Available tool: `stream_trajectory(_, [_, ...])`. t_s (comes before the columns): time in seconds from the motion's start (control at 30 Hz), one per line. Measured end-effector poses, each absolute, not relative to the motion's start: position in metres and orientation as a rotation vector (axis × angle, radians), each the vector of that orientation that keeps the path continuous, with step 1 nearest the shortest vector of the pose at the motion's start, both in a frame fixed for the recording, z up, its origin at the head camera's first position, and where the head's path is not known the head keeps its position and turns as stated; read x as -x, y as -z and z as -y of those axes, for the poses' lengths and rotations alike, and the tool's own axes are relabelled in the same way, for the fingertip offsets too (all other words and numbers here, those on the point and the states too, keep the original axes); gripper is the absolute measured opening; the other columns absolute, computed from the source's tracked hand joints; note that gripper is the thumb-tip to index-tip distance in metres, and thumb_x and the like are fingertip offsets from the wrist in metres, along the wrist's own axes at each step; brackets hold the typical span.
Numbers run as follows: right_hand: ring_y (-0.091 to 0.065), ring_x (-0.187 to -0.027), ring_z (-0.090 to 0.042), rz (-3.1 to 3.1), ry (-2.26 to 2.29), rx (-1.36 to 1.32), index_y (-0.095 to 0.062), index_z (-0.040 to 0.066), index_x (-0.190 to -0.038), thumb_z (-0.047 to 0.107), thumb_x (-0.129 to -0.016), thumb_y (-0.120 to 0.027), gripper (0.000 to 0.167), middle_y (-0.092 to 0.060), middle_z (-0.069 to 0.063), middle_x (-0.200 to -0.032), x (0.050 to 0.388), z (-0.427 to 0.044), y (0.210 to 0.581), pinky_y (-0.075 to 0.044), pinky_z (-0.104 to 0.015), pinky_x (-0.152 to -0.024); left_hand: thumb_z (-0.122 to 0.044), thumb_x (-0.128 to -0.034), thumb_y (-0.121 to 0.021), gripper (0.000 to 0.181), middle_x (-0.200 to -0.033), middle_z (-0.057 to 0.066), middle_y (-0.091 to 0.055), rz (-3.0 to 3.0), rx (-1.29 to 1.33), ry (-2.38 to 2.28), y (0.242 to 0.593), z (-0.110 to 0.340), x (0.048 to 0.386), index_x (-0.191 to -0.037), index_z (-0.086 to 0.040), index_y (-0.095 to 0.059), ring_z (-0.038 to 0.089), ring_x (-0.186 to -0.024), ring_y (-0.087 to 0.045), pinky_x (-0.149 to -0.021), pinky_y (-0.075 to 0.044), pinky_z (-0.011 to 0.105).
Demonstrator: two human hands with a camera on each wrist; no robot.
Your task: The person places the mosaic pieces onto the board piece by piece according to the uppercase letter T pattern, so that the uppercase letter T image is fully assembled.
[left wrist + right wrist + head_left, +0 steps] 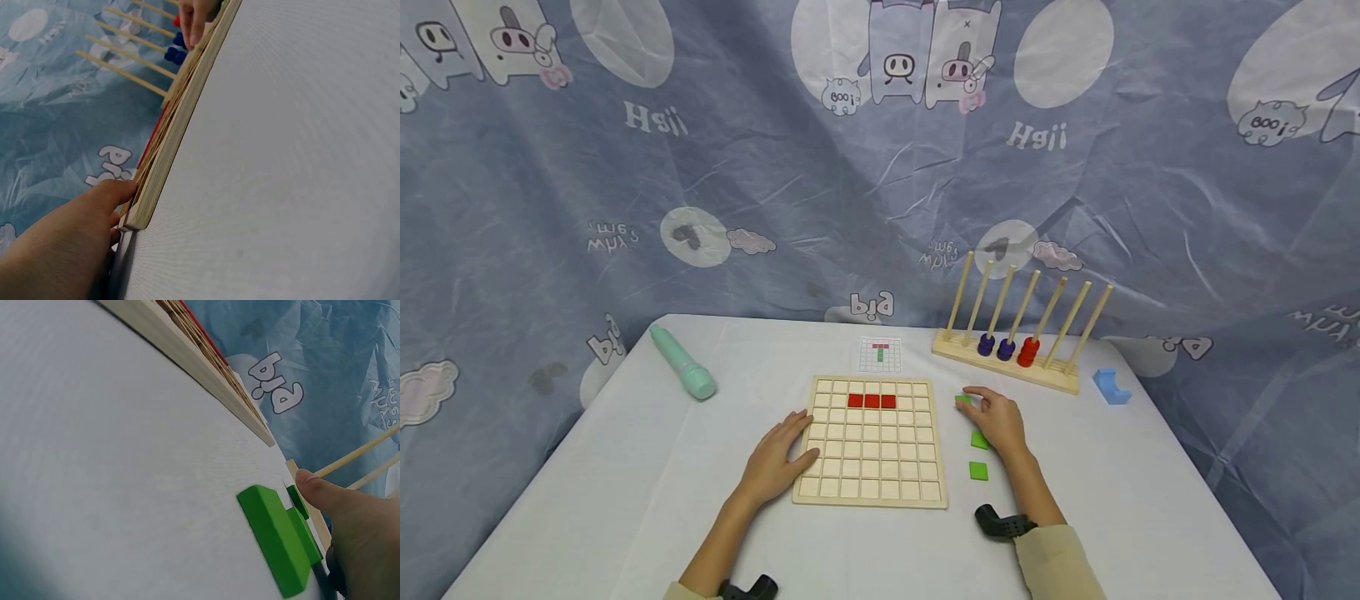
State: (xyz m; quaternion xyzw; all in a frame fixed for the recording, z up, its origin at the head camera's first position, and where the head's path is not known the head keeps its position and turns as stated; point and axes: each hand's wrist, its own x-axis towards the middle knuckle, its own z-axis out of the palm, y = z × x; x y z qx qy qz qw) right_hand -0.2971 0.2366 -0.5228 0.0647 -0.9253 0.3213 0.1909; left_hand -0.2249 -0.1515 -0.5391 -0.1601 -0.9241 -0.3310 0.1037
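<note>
A wooden grid board (880,467) lies on the table with a row of red square tiles (872,401) in its upper part. My left hand (775,458) rests at the board's left edge, its thumb on the rim and its fingers stretched along the side. To the right of the board, my right hand (996,419) pinches a green square tile (962,400) between thumb and forefinger, at table level. Two more green tiles lie nearer me: one (979,439) beside the right hand and one (978,471) in front of it. The right wrist view shows the thumb against the farthest green tile (298,501).
Behind the board lies a small pattern card (880,355) with red and green squares. A wooden peg rack (1007,364) with blue and red beads stands at the back right, a light blue piece (1111,387) beside it. A mint-green microphone-shaped object (683,362) lies back left.
</note>
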Motion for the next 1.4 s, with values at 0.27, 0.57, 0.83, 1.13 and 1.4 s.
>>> stream_trajectory(0.27, [-0.031,-0.04,-0.01,2.655,-0.888,-0.183,-0.07,0.01,-0.106,0.033,-0.08,-0.073,0.035,-0.036,0.005,-0.047,0.2978,-0.2379,0.5248,-0.027,-0.027,-0.038,-0.038,-0.087,-0.062,0.059,-0.143,0.008,-0.039,2.735,0.469,0.983,0.5391,0.1517,0.2247,-0.135,-0.008,-0.047,0.025,-0.134,-0.029,-0.11,-0.021,0.043])
stream_trajectory(0.57, [-0.033,-0.041,-0.012,2.681,-0.886,-0.189,-0.07,0.011,-0.106,0.034,-0.08,-0.072,0.035,-0.039,0.004,-0.048,0.2955,-0.2383,0.524,-0.027,-0.028,-0.039,-0.038,-0.0871,-0.062,0.058,-0.143,0.007,-0.039,2.73,0.473,0.987,0.5397,0.1515,0.2243,-0.135,-0.009,-0.047,0.025,-0.134,-0.029,-0.11,-0.022,0.043])
stream_trajectory(0.83, [-0.032,-0.042,-0.012,2.71,-0.858,-0.155,-0.07,0.01,-0.106,0.035,-0.079,-0.073,0.037,-0.039,0.003,-0.048,0.2924,-0.24,0.5233,-0.026,-0.027,-0.04,-0.037,-0.0871,-0.062,0.057,-0.143,0.007,-0.039,2.731,0.471,0.98,0.5412,0.1521,0.2241,-0.135,-0.009,-0.047,0.025,-0.134,-0.03,-0.109,-0.022,0.043])
stream_trajectory(1.13, [-0.032,-0.043,-0.012,2.715,-0.857,-0.166,-0.07,0.011,-0.106,0.034,-0.08,-0.073,0.035,-0.038,0.004,-0.049,0.2915,-0.2433,0.5235,-0.026,-0.027,-0.04,-0.038,-0.0871,-0.062,0.058,-0.143,0.007,-0.039,2.726,0.469,0.978,0.5423,0.1526,0.2241,-0.135,-0.009,-0.047,0.026,-0.134,-0.03,-0.109,-0.022,0.043])
stream_trajectory(1.4, [-0.034,-0.043,-0.012,2.71,-0.88,-0.163,-0.07,0.011,-0.105,0.035,-0.079,-0.073,0.035,-0.039,0.004,-0.05,0.293,-0.2445,0.524,-0.027,-0.028,-0.04,-0.039,-0.0873,-0.062,0.058,-0.143,0.008,-0.039,2.726,0.479,0.983,0.5403,0.1525,0.2253,-0.135,-0.008,-0.047,0.026,-0.134,-0.029,-0.11,-0.021,0.043])
